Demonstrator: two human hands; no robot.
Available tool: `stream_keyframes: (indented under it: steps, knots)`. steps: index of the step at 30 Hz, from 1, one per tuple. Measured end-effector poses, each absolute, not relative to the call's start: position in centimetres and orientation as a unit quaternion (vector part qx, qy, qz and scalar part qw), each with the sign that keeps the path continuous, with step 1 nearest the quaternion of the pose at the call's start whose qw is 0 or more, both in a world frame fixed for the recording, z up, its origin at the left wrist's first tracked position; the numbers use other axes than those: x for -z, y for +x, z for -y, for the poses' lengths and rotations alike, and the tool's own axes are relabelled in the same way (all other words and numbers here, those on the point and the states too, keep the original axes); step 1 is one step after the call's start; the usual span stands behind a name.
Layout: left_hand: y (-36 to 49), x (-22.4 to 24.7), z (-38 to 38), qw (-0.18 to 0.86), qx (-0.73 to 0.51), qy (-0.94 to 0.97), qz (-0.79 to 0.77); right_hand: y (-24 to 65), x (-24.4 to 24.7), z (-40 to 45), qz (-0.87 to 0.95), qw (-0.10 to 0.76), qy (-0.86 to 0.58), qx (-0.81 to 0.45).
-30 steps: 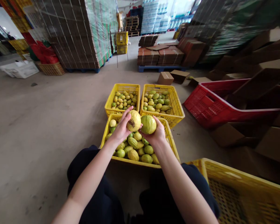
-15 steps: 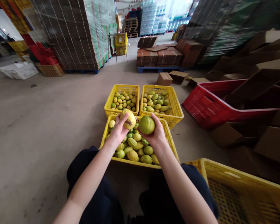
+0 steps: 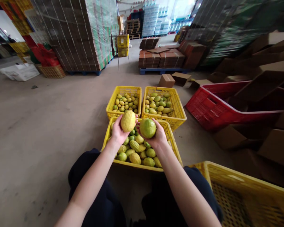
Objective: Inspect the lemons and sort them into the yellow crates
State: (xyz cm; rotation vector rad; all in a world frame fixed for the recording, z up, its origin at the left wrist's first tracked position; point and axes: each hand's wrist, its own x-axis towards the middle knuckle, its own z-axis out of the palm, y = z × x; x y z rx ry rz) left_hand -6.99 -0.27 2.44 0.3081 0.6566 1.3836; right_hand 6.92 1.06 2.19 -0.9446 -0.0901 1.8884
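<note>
Holding over crate (image 3: pixel 138 166): left hand (image 3: pixel 119 132) half-curled round yellow fruit (image 3: pixel 128 121), right hand (image 3: pixel 159 136) likewise round green fruit (image 3: pixel 147 128); release would need looser grip.

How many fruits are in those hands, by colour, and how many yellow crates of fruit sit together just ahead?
Yellow fruit, in the left hand: 1
Green fruit, in the right hand: 1
Yellow crates just ahead: 3
Total: 5

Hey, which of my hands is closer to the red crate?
Right. Your right hand, holding a green fruit, is left of the red crate and apart from it. Your left hand, holding a yellow fruit, is farther left.
</note>
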Motion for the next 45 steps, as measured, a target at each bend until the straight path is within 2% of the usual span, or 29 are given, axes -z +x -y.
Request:
stream_keyframes:
  steps: [10,15,17,21,26,40,45]
  knots:
    - [-6.5,-2.9,0.1,0.679,-0.684,0.129,-0.236,7.1,-1.9,-1.1,0.143,0.566,-0.284,-0.761]
    - [-5.2,-2.2,-0.1,0.646,-0.706,0.196,-0.214,6.4,-2.2,-0.3,0.323,0.701,-0.254,-0.583]
    - [-4.8,-1.8,-0.2,0.637,-0.710,0.238,-0.184,6.5,-2.4,0.0,0.387,0.726,-0.246,-0.514]
    - [-4.9,-1.6,-0.3,0.628,-0.692,0.335,-0.120,7.1,-2.6,0.3,0.427,0.719,-0.240,-0.494]
    - [-5.7,-2.3,0.0,0.597,-0.663,0.433,-0.129,7.6,-2.4,0.3,0.425,0.694,-0.238,-0.531]
    - [-7.2,-0.8,0.0,0.616,-0.620,0.469,-0.125,7.5,-2.8,1.1,0.495,0.641,-0.211,-0.547]
    - [-6.8,-1.2,0.1,0.632,-0.633,0.425,-0.140,6.8,-2.8,1.3,0.433,0.660,-0.232,-0.569]
